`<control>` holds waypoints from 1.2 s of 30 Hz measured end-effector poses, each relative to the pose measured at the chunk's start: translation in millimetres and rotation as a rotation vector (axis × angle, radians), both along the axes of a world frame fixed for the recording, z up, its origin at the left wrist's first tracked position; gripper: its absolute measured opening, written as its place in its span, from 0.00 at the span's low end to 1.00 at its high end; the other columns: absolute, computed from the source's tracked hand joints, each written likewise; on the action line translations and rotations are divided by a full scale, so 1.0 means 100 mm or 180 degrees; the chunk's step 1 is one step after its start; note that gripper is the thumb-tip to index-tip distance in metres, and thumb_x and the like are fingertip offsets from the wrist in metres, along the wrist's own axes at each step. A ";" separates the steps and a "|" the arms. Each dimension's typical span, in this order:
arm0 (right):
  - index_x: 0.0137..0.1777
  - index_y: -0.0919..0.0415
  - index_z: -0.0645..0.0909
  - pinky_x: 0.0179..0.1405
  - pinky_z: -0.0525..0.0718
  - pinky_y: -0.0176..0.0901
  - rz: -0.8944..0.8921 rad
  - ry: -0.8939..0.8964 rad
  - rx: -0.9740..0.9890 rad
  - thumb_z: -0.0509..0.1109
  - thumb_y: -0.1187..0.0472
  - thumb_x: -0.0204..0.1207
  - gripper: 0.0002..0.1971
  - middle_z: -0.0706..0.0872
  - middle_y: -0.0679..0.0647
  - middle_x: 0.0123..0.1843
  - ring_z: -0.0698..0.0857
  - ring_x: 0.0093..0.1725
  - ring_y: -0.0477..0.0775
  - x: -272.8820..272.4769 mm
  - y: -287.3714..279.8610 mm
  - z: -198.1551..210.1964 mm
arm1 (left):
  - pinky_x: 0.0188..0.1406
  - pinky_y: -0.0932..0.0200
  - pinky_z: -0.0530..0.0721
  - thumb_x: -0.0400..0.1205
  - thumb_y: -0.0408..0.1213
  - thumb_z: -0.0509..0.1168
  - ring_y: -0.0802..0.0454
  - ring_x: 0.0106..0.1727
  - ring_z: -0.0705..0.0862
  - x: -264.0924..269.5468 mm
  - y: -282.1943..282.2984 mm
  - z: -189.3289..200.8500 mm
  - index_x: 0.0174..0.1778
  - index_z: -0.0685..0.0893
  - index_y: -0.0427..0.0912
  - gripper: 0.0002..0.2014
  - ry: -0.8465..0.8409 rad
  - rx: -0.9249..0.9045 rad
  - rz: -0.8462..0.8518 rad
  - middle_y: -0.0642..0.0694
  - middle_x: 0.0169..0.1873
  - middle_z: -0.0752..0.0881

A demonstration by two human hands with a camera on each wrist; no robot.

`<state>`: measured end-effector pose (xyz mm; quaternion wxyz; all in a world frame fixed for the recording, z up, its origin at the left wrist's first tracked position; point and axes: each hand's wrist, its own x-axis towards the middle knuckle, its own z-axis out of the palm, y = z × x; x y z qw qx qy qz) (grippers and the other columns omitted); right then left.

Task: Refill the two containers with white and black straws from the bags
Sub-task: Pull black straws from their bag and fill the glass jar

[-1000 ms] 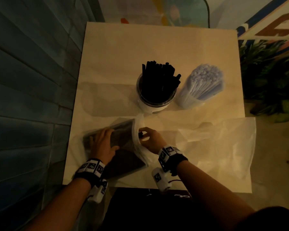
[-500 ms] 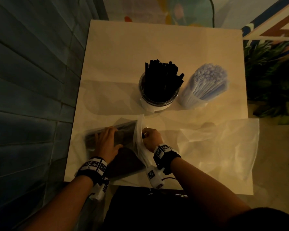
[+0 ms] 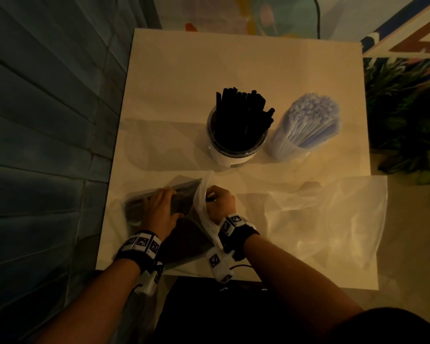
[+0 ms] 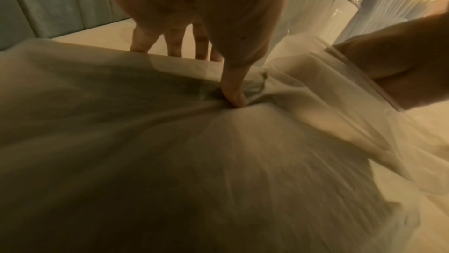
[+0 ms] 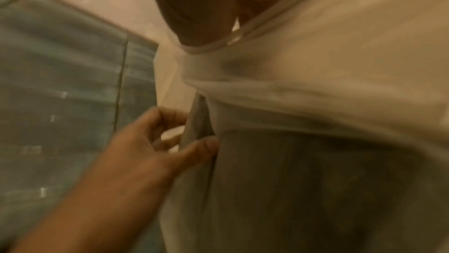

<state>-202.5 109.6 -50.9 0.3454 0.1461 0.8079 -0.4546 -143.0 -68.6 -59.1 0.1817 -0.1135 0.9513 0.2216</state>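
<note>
Left hand [image 3: 159,211] lies over the bag of black straws [image 3: 184,240] at the near left of the table [image 3: 233,70], fingers curled over its far edge and thumb [image 4: 233,92] digging into the film: it grips the bundle through the plastic. Right hand [image 3: 219,203] sits just right of it, fingers closed on the bag's open rim [image 5: 245,32], the mouth lifted and stretched toward the right. The straws inside show as a dark flat slab through the cloudy film; whether any have started out of the mouth cannot be told. Judgement: the film is thin, soft and slippery, will bunch and slide under the fingers, so the hold belongs on the straw bundle itself, mid-length, squeezed through the plastic, with the other hand keeping the rim taut. The straws look light and fairly stiff as a pack, yet loose ones will fan out and roll if the grip slackens. Beyond the hands, at table centre, stands the clear container [image 3: 236,150] with black straws [image 3: 243,115] upright in it, leaning a little. Just to its right stands the pack of white straws [image 3: 308,125], tilted right, apparently filling the second container, whose wall is hard to make out. A second bag [image 3: 333,219], limp and seemingly empty, lies spread at the near right, overhanging the table edge. A plant [image 3: 407,120] stands off the table's right side.
</note>
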 end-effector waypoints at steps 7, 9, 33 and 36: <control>0.36 0.54 0.88 0.40 0.87 0.48 -0.0182 -0.0111 -0.0104 0.75 0.62 0.68 0.03 0.87 0.47 0.31 0.84 0.34 0.47 -0.05 0.25 -0.09 | 0.70 0.33 0.72 0.67 0.40 0.82 0.39 0.67 0.77 0.00 -0.02 -0.02 0.63 0.77 0.46 0.30 0.0063 0.0220 0.0068 0.44 0.64 0.79; 0.41 0.50 0.87 0.38 0.85 0.43 -0.0028 -0.0053 -0.0118 0.73 0.64 0.72 0.06 0.87 0.47 0.36 0.85 0.40 0.48 -0.11 0.32 -0.07 | 0.70 0.33 0.71 0.67 0.41 0.82 0.40 0.67 0.77 0.01 -0.01 -0.02 0.63 0.77 0.47 0.30 0.0076 0.0207 0.0068 0.44 0.64 0.79; 0.50 0.66 0.85 0.32 0.88 0.38 -0.0235 -0.0420 -0.0964 0.74 0.72 0.77 0.05 0.86 0.57 0.36 0.85 0.33 0.54 -0.23 0.58 0.03 | 0.62 0.42 0.80 0.65 0.41 0.83 0.41 0.60 0.81 0.02 -0.06 -0.02 0.60 0.81 0.46 0.29 0.0260 0.0441 -0.0037 0.45 0.59 0.82; 0.58 0.59 0.86 0.34 0.86 0.37 0.0311 -0.0240 -0.0528 0.73 0.67 0.77 0.10 0.88 0.55 0.45 0.86 0.36 0.49 -0.23 0.47 0.01 | 0.64 0.42 0.80 0.66 0.41 0.83 0.41 0.61 0.81 0.02 -0.05 -0.01 0.61 0.82 0.45 0.28 0.0256 0.0438 -0.0014 0.45 0.60 0.82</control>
